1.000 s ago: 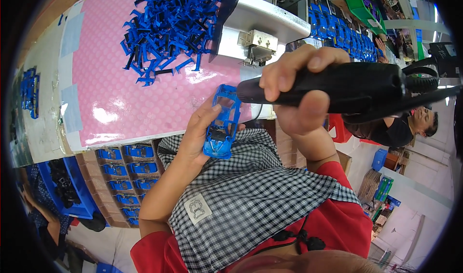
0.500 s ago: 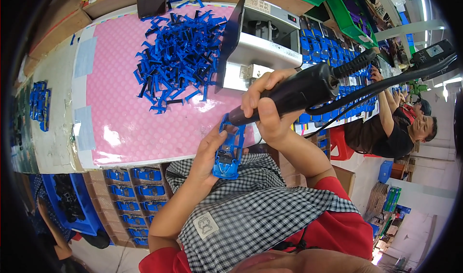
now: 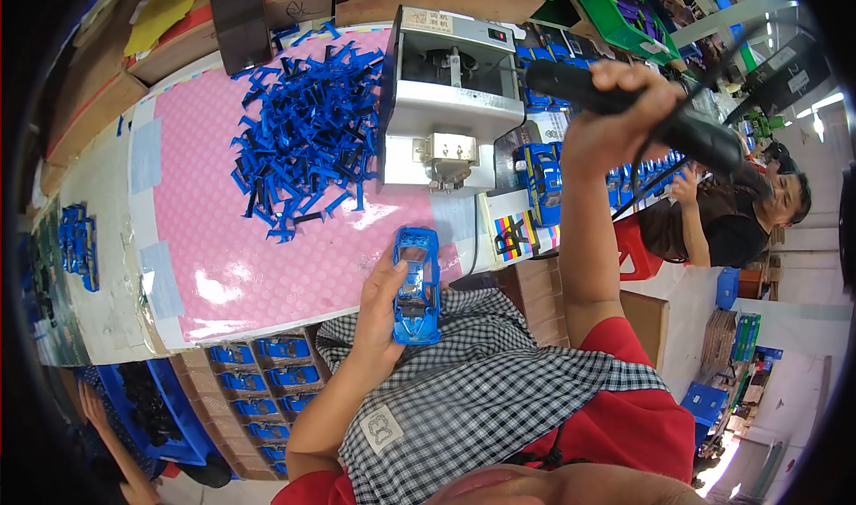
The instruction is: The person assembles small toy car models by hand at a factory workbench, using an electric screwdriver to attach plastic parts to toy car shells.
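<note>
A blue plastic toy car body [image 3: 417, 327] lies along the fingers of my left hand [image 3: 378, 313], near the front edge of the pink-covered bench. My right hand [image 3: 615, 129] is wrapped round a black corded electric screwdriver [image 3: 571, 84], raised at the right. The screwdriver lies nearly level, its thin bit pointing left at the top of a grey metal machine [image 3: 455, 108] that looks like a screw feeder. Whether a screw sits on the bit is too small to tell. Left of the machine is a heap of small blue and black plastic parts [image 3: 312, 131].
Several blue car bodies [image 3: 539, 184] stand in rows right of the machine. Below the bench, a divided carton [image 3: 241, 407] holds more. Green bins [image 3: 615, 15] stand at the back. The screwdriver's cable loops at the right, near a seated co-worker [image 3: 722, 224].
The screwdriver has lifted off the car body and swung up and right to the metal machine. My left hand still holds the car body, now turned more upright in view.
</note>
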A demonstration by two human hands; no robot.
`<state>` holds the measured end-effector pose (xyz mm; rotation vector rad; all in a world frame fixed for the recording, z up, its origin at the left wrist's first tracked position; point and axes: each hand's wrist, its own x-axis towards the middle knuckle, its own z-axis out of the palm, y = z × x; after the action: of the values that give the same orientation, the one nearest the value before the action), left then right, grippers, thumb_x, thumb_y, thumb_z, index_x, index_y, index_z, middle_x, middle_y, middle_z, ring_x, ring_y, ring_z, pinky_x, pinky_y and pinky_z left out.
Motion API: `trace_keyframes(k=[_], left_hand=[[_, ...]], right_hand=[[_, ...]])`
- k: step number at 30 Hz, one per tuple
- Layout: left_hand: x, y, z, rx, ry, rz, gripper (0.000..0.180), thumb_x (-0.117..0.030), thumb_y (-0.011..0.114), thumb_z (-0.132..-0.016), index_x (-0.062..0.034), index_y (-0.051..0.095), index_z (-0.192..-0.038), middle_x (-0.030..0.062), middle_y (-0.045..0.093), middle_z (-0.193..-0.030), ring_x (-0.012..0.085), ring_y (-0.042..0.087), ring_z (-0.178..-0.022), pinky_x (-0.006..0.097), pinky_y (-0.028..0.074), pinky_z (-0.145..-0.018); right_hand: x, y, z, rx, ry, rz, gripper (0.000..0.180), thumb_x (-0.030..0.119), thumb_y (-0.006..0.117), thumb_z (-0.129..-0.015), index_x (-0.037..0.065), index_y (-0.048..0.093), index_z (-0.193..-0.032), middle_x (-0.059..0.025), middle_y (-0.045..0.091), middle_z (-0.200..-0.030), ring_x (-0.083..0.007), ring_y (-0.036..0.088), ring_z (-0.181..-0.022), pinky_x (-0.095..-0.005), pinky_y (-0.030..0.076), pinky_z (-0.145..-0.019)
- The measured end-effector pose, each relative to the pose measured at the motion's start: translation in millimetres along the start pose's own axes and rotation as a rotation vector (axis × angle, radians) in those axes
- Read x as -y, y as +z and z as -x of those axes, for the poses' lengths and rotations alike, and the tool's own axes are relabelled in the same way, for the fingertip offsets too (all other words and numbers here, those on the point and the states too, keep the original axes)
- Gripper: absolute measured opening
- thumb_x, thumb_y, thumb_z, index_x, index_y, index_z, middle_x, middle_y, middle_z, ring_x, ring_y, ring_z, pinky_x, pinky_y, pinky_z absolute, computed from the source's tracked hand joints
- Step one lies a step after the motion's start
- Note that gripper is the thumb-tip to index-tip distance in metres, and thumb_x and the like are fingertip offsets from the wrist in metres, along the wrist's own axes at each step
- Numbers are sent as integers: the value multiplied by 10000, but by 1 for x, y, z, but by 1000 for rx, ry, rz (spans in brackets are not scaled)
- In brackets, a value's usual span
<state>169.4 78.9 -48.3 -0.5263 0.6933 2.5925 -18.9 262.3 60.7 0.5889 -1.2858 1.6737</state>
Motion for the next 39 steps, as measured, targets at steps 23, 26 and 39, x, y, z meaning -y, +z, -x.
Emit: trace_keyframes(k=[23,26,39], left_hand=[[5,-8,-3,-38,29,-24,395,-237,506,-951,-22,462,-1280,64,575,-1109,161,628,-872,292,547,-745],[5,-10,-4,-5,43,4,402,-245,510,-950,-19,462,-1278,71,571,-1116,182,633,-862,296,549,-738],[7,-10,-3,6,49,14,415,-254,511,-950,-22,454,-1289,52,571,-1041,154,627,-793,298,560,-708]], right_hand=[[57,44,60,532,460,-11,277,154,585,-903,48,363,-1032,-96,486,-736,-135,484,-553,-272,455,-541],[66,45,75,571,510,-83,319,190,591,-903,48,345,-1047,-100,493,-753,-135,498,-566,-277,469,-562],[60,40,112,725,511,-29,365,113,627,-833,68,324,-1031,-96,516,-746,-133,522,-587,-270,468,-560]])
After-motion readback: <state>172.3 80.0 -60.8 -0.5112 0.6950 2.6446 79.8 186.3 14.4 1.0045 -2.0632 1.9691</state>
